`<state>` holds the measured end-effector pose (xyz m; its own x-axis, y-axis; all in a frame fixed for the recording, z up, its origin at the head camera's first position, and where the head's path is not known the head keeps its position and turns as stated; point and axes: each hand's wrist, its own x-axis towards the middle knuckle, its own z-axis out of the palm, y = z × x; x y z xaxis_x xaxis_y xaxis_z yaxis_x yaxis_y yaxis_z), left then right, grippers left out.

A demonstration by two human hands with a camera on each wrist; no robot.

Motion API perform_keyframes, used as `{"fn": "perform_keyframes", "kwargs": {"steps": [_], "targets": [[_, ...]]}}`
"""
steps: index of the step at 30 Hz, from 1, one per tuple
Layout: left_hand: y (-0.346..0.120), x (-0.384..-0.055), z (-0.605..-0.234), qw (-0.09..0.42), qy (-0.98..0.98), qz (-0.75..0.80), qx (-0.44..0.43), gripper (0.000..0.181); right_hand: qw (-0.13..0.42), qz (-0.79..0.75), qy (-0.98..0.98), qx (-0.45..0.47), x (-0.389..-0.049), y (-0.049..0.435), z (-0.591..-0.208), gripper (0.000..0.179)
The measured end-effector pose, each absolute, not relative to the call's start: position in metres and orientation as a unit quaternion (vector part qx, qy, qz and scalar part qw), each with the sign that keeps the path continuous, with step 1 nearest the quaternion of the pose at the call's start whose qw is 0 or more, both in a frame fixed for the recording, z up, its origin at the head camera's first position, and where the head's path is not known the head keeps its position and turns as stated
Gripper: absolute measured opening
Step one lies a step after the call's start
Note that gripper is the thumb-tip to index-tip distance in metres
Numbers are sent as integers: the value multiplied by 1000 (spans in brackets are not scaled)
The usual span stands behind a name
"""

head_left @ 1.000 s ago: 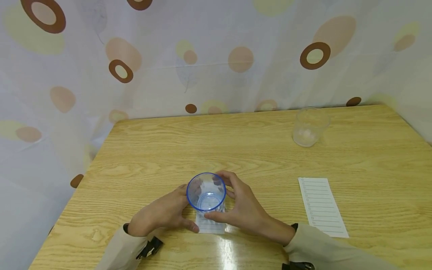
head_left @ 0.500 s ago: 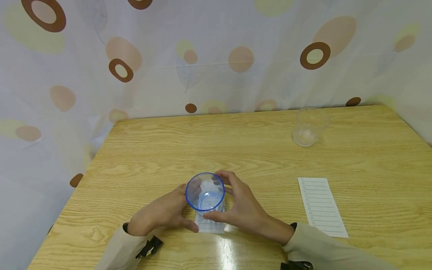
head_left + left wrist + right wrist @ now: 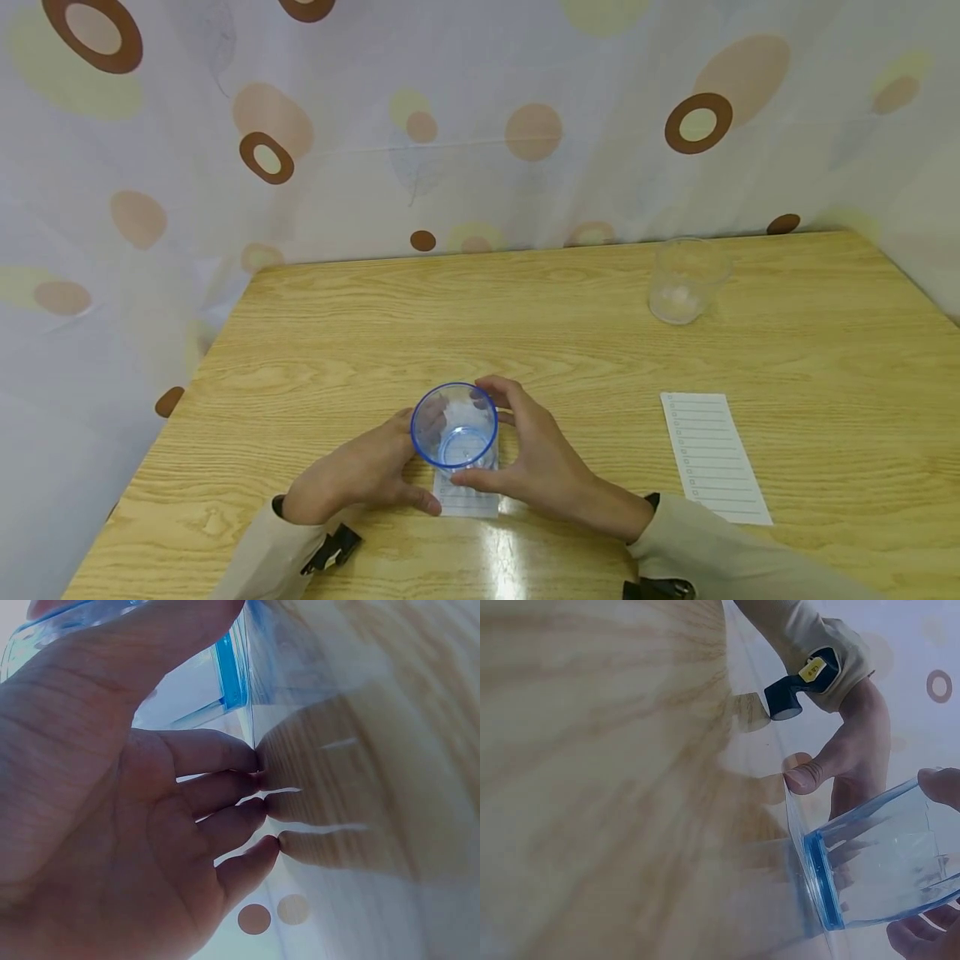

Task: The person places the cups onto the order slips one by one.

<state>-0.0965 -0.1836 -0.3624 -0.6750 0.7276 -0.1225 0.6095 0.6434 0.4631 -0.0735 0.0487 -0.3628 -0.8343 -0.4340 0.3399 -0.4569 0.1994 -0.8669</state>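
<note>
A clear drinking glass with a blue rim point(image 3: 459, 446) stands upright on a small lined sheet of paper point(image 3: 468, 504). My right hand point(image 3: 543, 458) grips it from the right, thumb at the near side and fingers at the far side. Against the table on the left of the glass rests my left hand point(image 3: 363, 471), its fingers extended and thumb beside the paper's left edge. In the left wrist view, the fingertips of that hand point(image 3: 165, 802) touch the tabletop. The right wrist view has the glass's thick blue base point(image 3: 823, 881) down at the surface.
A second clear glass point(image 3: 678, 292) stands at the back right of the wooden table point(image 3: 360, 333). Another lined paper sheet point(image 3: 716, 458) lies to the right, near my right sleeve point(image 3: 720, 550). A patterned curtain point(image 3: 465, 183) hangs behind the table.
</note>
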Motion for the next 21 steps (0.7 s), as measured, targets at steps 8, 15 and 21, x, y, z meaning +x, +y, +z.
{"fn": "perform_keyframes", "kwargs": {"steps": [8, 15, 21], "targets": [[-184, -96, -363, 153, 896, 191, 370, 85, 18, 558, -780, 285, -73, 50, -363, 91], [-184, -96, -363, 160, 897, 193, 364, 88, 21, 554, -782, 285, -73, 51, -363, 91], [-184, -96, -363, 161, 896, 198, 363, 91, 23, 551, -785, 284, -72, 50, -362, 91]]}}
